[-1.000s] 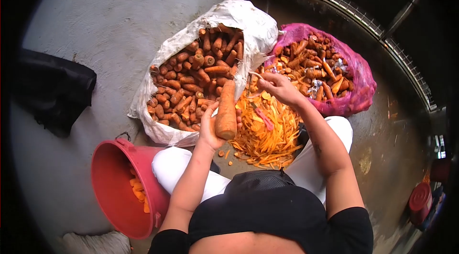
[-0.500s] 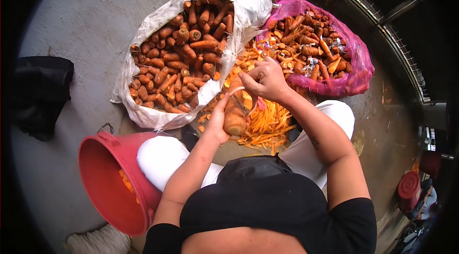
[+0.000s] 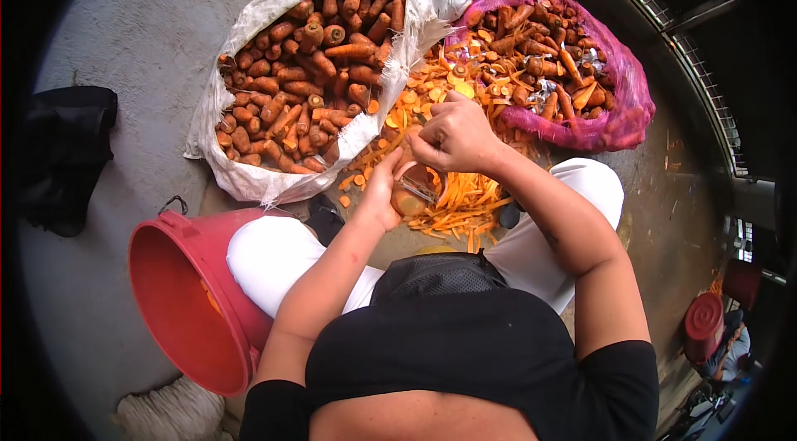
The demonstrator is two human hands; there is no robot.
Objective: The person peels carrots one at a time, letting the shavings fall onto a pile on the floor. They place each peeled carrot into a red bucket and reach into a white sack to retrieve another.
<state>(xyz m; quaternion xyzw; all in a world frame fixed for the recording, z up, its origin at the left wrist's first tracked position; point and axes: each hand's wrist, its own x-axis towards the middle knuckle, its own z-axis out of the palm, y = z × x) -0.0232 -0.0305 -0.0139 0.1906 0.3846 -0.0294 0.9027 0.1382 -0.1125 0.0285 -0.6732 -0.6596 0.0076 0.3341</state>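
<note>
Between my two hands is a thick carrot [image 3: 408, 202], blurred and partly covered by a peeler [image 3: 418, 190]. My left hand [image 3: 382, 196] grips the carrot from its left side. Closed around the peeler's handle, my right hand [image 3: 455, 135] is at the carrot's upper right. Orange peelings [image 3: 469, 204] and cut carrot slices lie heaped on the floor beneath and beyond my hands.
A white sack [image 3: 212, 121] of unpeeled carrots stands at the upper left, a pink mesh sack [image 3: 635, 100] of carrot pieces at the upper right. A red bucket [image 3: 257, 320] leans by my left knee. Black cloth [image 3: 70, 154] lies far left; a person [image 3: 732, 354] is at far right.
The peeler has moved down along the carrot toward its near end. My right hand has shifted slightly, and the whole view has tilted a little.
</note>
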